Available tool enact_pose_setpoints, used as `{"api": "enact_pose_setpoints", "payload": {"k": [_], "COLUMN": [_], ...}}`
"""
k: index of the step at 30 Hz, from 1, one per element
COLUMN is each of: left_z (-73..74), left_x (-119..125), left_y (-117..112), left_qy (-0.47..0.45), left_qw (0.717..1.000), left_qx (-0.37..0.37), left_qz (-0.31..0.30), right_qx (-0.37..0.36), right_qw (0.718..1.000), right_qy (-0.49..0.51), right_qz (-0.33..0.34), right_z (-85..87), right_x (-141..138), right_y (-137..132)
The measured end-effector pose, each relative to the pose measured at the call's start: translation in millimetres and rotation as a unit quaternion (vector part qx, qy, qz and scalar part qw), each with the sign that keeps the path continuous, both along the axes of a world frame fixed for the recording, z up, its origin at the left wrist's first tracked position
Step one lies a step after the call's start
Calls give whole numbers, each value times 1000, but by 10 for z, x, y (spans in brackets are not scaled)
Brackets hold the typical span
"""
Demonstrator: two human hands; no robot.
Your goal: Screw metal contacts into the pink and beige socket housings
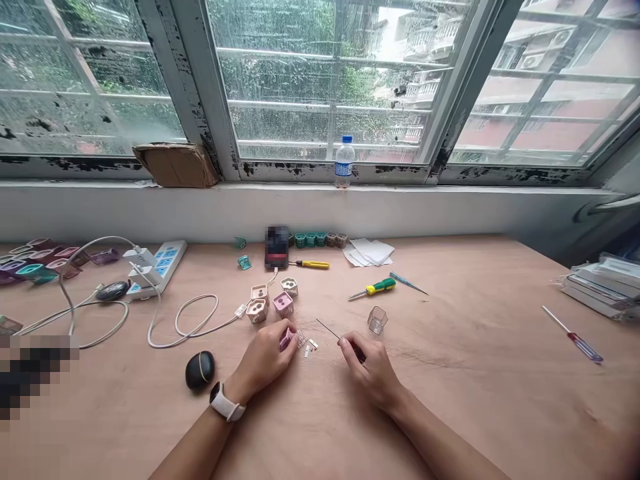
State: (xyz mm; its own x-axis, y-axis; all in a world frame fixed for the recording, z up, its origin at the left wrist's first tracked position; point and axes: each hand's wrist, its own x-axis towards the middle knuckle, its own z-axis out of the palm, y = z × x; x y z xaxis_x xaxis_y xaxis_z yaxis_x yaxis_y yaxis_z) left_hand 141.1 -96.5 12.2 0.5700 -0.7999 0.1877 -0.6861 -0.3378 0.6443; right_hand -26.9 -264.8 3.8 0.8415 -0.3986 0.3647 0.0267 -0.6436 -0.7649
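My left hand (270,350) is closed around a pink pencil sharpener piece (286,339) resting at the tabletop. A clear plastic part (301,338) shows at its fingertips. Small metal sharpener blades (311,346) lie just right of those fingers. In my right hand (369,368) is a screwdriver (327,328), its thin shaft pointing up and left, apart from the sharpener; my fingers cover most of the dark handle. Behind my left hand stand a pink two-hole sharpener (283,305) and several beige ones (257,311). A clear hexagonal cup (377,320) sits beyond my right hand.
Screwdrivers lie around: green-yellow (381,287), blue (409,283), yellow (313,265), red-clear (575,339). A phone (277,247), a row of dark sharpeners (311,239) and white papers (369,253) line the back. Left are a black case (200,371), white cable (185,342) and power strip (163,268).
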Motion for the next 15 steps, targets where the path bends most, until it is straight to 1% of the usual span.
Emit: {"api": "enact_pose_setpoints", "payload": {"k": [7,12,15], "left_z": [-63,-45,-58], "left_x": [26,11,10], "left_y": [-3,-4,-5], "left_qy": [-59,-78,-74], "left_qw": [998,996,996], "left_qx": [-24,-38,-37], "left_qz": [15,-9,-21], "right_qx": [0,0,4], "right_qw": [1000,1000,1000], "right_qy": [1,5,6], "right_qz": [3,-1,-8], "right_z": [-6,3,2], "right_x": [-4,-5,3], "right_y": [-5,-11,-11]}}
